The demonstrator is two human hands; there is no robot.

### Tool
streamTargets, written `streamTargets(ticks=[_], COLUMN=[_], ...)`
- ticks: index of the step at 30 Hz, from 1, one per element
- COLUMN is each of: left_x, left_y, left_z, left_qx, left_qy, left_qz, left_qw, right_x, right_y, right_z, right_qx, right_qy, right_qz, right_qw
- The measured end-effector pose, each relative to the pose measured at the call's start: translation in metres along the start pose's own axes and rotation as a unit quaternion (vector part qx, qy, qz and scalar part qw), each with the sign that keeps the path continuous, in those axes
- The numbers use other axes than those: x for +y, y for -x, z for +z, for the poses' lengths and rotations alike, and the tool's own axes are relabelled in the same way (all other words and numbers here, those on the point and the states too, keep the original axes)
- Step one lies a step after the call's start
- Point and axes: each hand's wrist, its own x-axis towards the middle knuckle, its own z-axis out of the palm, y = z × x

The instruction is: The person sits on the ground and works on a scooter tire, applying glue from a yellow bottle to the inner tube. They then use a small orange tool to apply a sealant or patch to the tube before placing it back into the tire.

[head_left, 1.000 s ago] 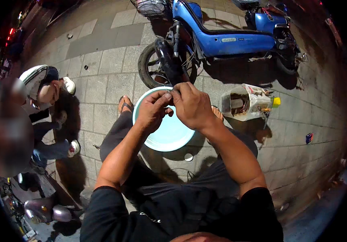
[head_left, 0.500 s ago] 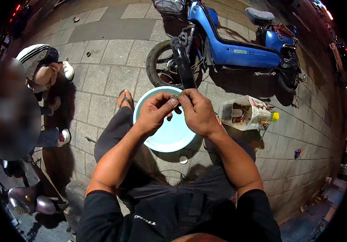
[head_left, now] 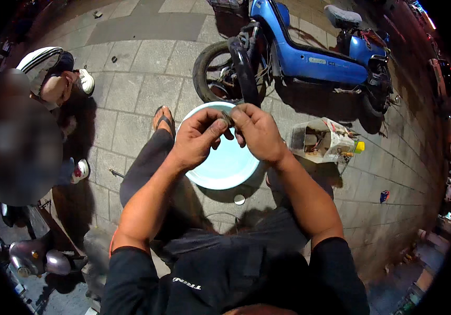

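Note:
Over a pale blue round basin [head_left: 223, 170] my two hands meet, fingertips nearly touching. My left hand [head_left: 200, 137] is closed, thumb and fingers pinching a small dark greyish piece [head_left: 228, 119] too small to name. From the other side my right hand [head_left: 257, 134] pinches the same piece, its thumb and forefinger bent over it. Just past the basin stands the front wheel [head_left: 212, 73] of a blue electric scooter [head_left: 314, 63]. A black curved, tube-like part [head_left: 243, 73] hangs beside that wheel and reaches down to the basin's far rim.
A cut-open plastic container [head_left: 335, 140] holding tools and odds and ends sits right of the basin. A small white disc [head_left: 239, 199] lies near me on the paving [head_left: 383, 220]. Another person [head_left: 52, 79] crouches at the left, above a parked scooter [head_left: 31, 257].
Both hands remain together, with fingers shifted slightly so more of the small piece shows. The basin appears slightly higher in view.

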Motion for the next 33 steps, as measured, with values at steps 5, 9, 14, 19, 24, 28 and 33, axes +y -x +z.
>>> streamTargets(ticks=[5,9,14,19,24,28,33], left_x=[0.003,0.008,0.011,0.007,0.009,0.013,0.014], left_y=[0.004,0.003,0.002,0.0,-0.001,0.0,0.002], left_z=[0.0,0.003,-0.001,0.001,0.003,0.001,0.0], left_qx=[0.003,0.007,0.042,0.068,0.077,0.047,0.052], left_qy=[0.021,0.026,0.053,0.04,0.044,0.005,-0.011], left_qz=[-0.004,0.007,-0.046,-0.049,-0.019,-0.027,-0.022], left_qw=[1.0,1.0,0.997,0.996,0.996,0.998,0.998], right_x=[-0.008,-0.001,0.0,-0.005,-0.023,-0.014,-0.018], right_y=[-0.002,-0.006,-0.011,-0.006,0.0,-0.004,-0.007], right_z=[0.003,0.0,0.002,0.008,0.012,0.003,0.001], right_qx=[-0.016,-0.044,-0.05,0.01,-0.009,0.024,0.029], right_qy=[-0.088,-0.175,-0.214,-0.074,-0.01,0.027,0.046], right_qz=[0.024,0.041,0.048,0.014,-0.041,-0.04,-0.003], right_qw=[0.996,0.983,0.974,0.997,0.999,0.999,0.999])
